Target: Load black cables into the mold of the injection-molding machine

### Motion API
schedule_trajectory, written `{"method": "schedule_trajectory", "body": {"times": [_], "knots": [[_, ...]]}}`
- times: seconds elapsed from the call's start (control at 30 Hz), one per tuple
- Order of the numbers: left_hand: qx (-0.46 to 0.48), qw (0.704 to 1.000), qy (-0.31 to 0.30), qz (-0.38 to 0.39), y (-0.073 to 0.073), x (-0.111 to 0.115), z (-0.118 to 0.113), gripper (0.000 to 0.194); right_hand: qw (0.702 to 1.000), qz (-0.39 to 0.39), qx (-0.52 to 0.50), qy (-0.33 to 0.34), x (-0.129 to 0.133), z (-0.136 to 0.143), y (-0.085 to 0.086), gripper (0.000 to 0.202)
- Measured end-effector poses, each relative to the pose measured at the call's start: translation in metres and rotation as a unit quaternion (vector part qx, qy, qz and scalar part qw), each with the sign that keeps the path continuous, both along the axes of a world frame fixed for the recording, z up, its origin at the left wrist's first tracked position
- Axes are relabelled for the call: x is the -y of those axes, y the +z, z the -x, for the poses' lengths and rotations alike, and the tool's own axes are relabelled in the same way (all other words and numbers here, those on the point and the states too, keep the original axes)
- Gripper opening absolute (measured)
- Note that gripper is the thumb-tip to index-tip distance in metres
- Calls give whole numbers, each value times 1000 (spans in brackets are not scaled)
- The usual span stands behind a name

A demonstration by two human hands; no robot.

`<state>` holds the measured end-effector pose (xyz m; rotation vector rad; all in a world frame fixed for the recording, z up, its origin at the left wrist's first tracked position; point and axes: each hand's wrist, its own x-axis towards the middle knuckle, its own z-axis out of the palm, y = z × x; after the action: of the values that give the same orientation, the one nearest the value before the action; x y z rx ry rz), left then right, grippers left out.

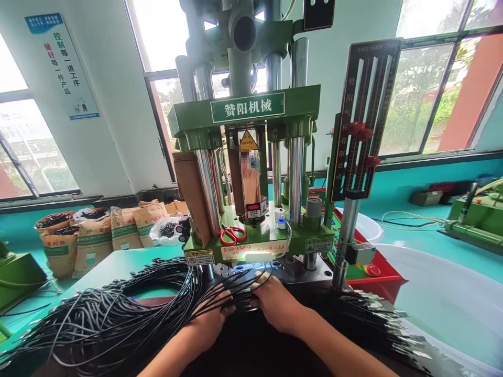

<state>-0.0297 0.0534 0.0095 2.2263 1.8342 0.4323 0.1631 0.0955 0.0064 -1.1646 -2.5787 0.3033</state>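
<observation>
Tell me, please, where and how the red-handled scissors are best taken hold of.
Likely by the red handle loops of the scissors, from the near side and above: they lie on the green press bed, loops nearer, blades pointing away.

A factory workshop is showing: black cables are lying in bulk before a green press, and sacks are lining the wall. Probably another machine, cut off, is standing rightward.
</observation>
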Motion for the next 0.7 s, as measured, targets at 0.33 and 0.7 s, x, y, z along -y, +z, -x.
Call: {"method": "schedule_trajectory", "body": {"times": [0.33,0.7], "knots": [[131,987,-11,91,13,6,16,38,990,-64,42,-122,16,-87,-10,21],[160,982,-29,98,25,6,16,33,927,-281,127,-214,33,-189,-11,31]]}}
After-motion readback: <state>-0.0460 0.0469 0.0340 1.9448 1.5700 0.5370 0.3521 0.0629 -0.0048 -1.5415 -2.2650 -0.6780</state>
